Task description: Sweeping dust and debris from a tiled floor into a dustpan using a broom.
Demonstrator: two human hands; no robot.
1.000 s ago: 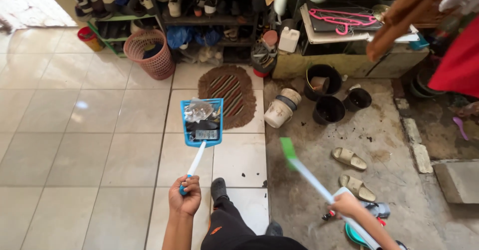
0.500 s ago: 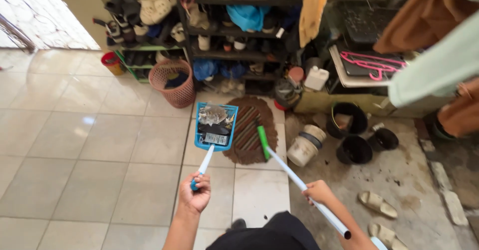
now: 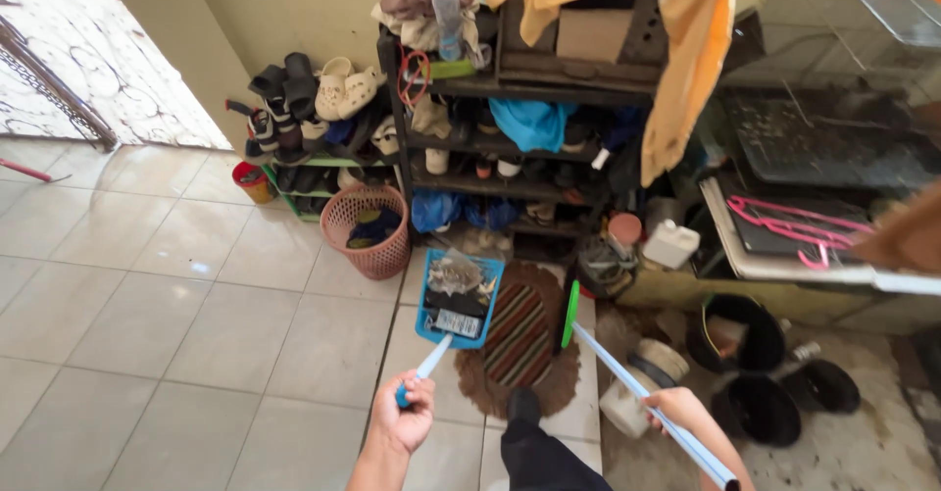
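1. Holding two tools: our left hand has fingers wrapped tight round the handle of one blue dustpan; our right hand is closed round the pale shaft of one broom w/ a green head.
2. Dustpan sits raised over the tile, just left of the rug, pan end away from us; it carries crumpled clear plastic, sth dark & a flat wrapper.
3. Broom head hangs by the right edge of one oval striped brown rug; shaft runs down-right past our hand & out of view.
4. One dark shoe of ours shows on the rug's near edge, w/ a black trouser leg below it.
5. One pink woven basket stands left of the dustpan, well apart, cloth inside.
6. One small red-yellow bucket by the low green rack.
7. Three black pots on the right, plus a stack of white pails just beside our right hand; exact no. in the stack unclear.
8. One white jug; one pink hanger on a flat tray.
9. One dark shelf unit packed w/ shoes, too many to count; one orange cloth hangs over it.
10. Floor: glossy cream tile left & centre, rough stained concrete w/ soil specks on the right. Cream wall behind; bright patterned doorway top left.
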